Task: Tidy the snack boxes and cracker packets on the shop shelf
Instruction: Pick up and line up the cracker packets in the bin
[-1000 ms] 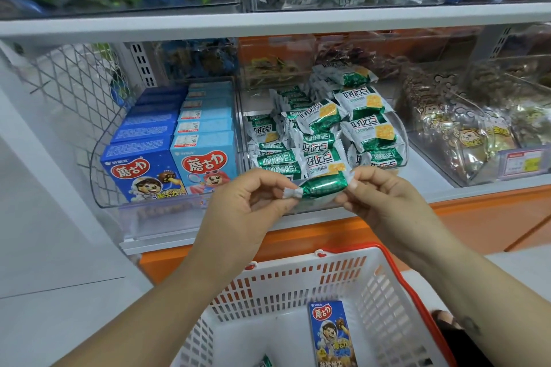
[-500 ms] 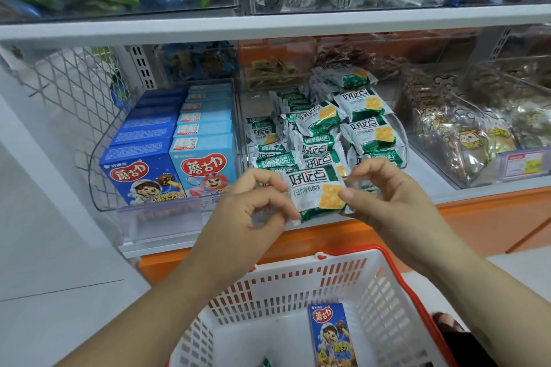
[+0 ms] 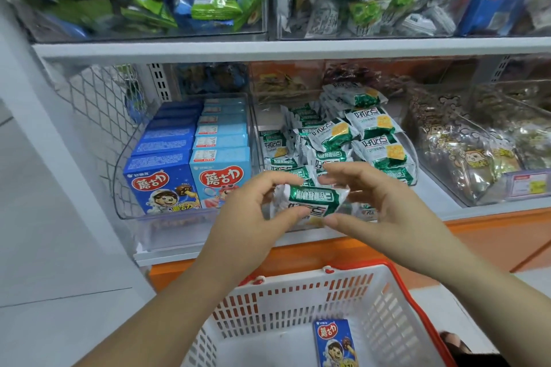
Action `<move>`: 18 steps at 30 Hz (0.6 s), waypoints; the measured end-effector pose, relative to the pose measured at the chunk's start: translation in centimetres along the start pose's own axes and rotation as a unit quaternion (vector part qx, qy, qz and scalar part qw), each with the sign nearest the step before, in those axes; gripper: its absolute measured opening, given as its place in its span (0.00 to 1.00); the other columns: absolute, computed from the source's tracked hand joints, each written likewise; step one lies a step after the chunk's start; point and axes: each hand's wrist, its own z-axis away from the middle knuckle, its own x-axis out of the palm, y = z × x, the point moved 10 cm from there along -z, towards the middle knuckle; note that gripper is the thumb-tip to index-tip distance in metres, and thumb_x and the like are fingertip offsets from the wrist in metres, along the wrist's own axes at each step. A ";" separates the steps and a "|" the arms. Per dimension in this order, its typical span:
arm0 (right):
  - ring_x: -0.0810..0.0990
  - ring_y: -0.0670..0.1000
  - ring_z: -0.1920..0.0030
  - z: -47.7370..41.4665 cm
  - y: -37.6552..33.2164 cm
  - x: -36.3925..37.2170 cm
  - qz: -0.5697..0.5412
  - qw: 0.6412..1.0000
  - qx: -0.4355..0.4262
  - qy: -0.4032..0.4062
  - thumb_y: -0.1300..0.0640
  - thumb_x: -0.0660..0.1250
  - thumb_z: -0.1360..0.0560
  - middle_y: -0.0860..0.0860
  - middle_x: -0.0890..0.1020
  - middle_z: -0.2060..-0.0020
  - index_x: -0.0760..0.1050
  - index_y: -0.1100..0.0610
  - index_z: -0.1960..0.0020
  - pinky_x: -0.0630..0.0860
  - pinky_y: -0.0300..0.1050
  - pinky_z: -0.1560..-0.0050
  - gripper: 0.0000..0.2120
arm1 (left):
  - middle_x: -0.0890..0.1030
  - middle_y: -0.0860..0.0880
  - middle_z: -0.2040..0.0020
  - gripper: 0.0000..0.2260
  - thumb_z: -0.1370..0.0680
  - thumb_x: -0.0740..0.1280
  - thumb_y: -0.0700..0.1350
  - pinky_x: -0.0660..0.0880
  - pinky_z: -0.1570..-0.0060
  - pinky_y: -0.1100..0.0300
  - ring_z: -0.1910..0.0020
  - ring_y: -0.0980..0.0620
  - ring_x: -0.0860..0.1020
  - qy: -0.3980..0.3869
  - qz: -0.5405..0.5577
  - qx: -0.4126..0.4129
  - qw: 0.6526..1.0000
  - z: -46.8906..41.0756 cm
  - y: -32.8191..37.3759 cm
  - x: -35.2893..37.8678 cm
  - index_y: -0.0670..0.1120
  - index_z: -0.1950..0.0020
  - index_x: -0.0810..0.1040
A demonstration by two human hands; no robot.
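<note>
Head view: a green-and-white foil cracker packet (image 3: 313, 201) is held in the air just in front of the white shop shelf (image 3: 441, 199). The left hand (image 3: 253, 211) pinches its left end with curled fingers; the right hand (image 3: 375, 202) grasps its right end. Behind lie piled matching cracker packets (image 3: 369, 128), beside rows of blue cardboard snack boxes (image 3: 190, 158). Below, a white slotted plastic basket (image 3: 298, 307) holds one dark blue snack box (image 3: 335, 343)

The single camera rides on the person's head. It faces the shop shelf (image 3: 283, 49) from close by, tilted downward. The left hand (image 3: 253, 211) and right hand (image 3: 378, 208) meet around a cracker packet (image 3: 313, 199) mid-frame, and a white basket (image 3: 298, 301) fills the bottom edge, directly beneath.
</note>
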 end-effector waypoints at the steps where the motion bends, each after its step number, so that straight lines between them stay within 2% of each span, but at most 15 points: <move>1: 0.75 0.36 0.44 -0.6 -0.9 0.2 0.066 0.998 -0.019 -0.013 0.49 0.73 0.32 0.34 0.79 0.47 0.70 0.38 0.39 0.70 0.30 0.43 0.24 | 0.79 0.66 0.52 0.14 0.28 0.73 0.46 0.76 0.52 0.66 0.51 0.65 0.77 0.008 -0.041 0.026 0.999 -0.1 0.6 -0.4 0.63 0.51 0.75; 3: 0.75 0.35 0.45 -2.0 -2.7 0.8 0.146 0.987 -0.060 -0.030 0.51 0.72 0.30 0.32 0.77 0.49 0.72 0.39 0.39 0.70 0.29 0.44 0.22 | 0.79 0.65 0.52 0.15 0.29 0.73 0.47 0.74 0.52 0.68 0.51 0.65 0.77 0.020 -0.065 0.058 0.996 -0.3 1.4 -1.1 0.64 0.51 0.73; 5: 0.76 0.36 0.49 -3.3 -3.9 1.0 0.177 0.979 -0.089 -0.040 0.55 0.73 0.29 0.32 0.78 0.53 0.78 0.44 0.42 0.70 0.29 0.48 0.17 | 0.78 0.66 0.51 0.15 0.29 0.73 0.47 0.74 0.53 0.68 0.51 0.65 0.77 0.032 -0.062 0.066 0.995 -0.7 1.6 -2.0 0.64 0.50 0.74; 7: 0.77 0.37 0.53 -4.7 -4.4 0.6 0.186 0.977 -0.095 -0.045 0.56 0.73 0.29 0.33 0.79 0.56 0.80 0.46 0.45 0.72 0.30 0.53 0.13 | 0.79 0.66 0.51 0.14 0.28 0.72 0.47 0.75 0.51 0.66 0.50 0.66 0.77 0.054 -0.053 0.062 0.995 -1.2 1.5 -3.2 0.64 0.49 0.74; 9: 0.77 0.38 0.55 -6.5 -4.0 -0.4 0.186 0.980 -0.072 -0.027 0.56 0.73 0.29 0.32 0.77 0.56 0.77 0.44 0.48 0.72 0.30 0.57 0.12 | 0.80 0.65 0.52 0.14 0.26 0.71 0.45 0.76 0.50 0.64 0.49 0.68 0.76 0.077 -0.044 0.052 0.995 -2.1 1.1 -4.7 0.63 0.49 0.74; 11: 0.75 0.35 0.55 -8.7 -3.2 -1.6 0.180 0.982 -0.051 0.008 0.56 0.73 0.29 0.33 0.75 0.57 0.74 0.43 0.50 0.70 0.27 0.57 0.12 | 0.79 0.65 0.54 0.13 0.25 0.70 0.44 0.75 0.51 0.68 0.50 0.69 0.76 0.086 -0.061 0.034 0.994 -3.3 0.3 -6.0 0.63 0.51 0.74; 13: 0.75 0.36 0.59 -11.0 -2.1 -2.3 0.145 0.988 -0.032 0.033 0.58 0.73 0.29 0.39 0.77 0.58 0.74 0.47 0.51 0.71 0.31 0.57 0.11 | 0.79 0.66 0.54 0.13 0.25 0.69 0.44 0.72 0.54 0.75 0.50 0.68 0.76 0.074 -0.105 0.017 0.992 -4.9 -0.6 -6.8 0.63 0.52 0.74; 15: 0.76 0.41 0.62 -13.3 -1.1 -2.5 0.136 0.990 -0.013 0.042 0.57 0.72 0.28 0.43 0.78 0.60 0.73 0.50 0.50 0.73 0.37 0.60 0.11 | 0.79 0.64 0.52 0.09 0.24 0.69 0.44 0.68 0.54 0.78 0.49 0.65 0.76 0.046 -0.154 0.001 0.987 -6.7 -1.5 -7.0 0.59 0.49 0.77; 18: 0.73 0.49 0.68 -16.4 0.6 -2.8 0.181 0.981 0.027 0.061 0.54 0.70 0.27 0.48 0.75 0.67 0.73 0.54 0.52 0.67 0.40 0.69 0.08 | 0.78 0.58 0.45 0.10 0.23 0.67 0.47 0.65 0.47 0.70 0.42 0.60 0.74 0.009 -0.227 -0.014 0.974 -9.2 -2.8 -6.9 0.54 0.42 0.78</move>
